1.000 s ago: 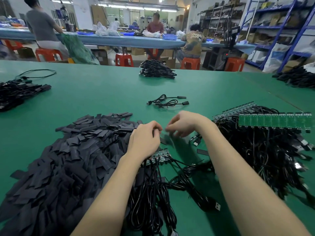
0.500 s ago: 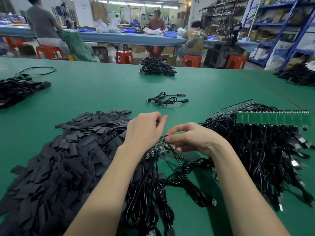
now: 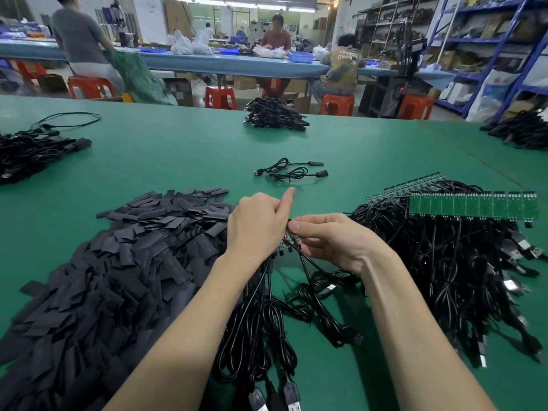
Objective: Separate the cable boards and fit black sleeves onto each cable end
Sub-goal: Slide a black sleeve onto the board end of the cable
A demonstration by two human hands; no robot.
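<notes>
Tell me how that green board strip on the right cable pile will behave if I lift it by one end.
The green board strip looks thin and scored into segments, so it may flex or snap at a joint. Many cables hang from it into the tangled pile, so expect drag and snagging.

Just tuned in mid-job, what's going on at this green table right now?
A person is working a small green strip of cable boards, gripped between the left hand and the right hand, black cables hanging from it. It looks like a board is being snapped off. A big pile of flat black sleeves lies to the left, untouched. Two finished-looking black cables lie farther back, and a long green board strip rests on a cable heap at right.
</notes>
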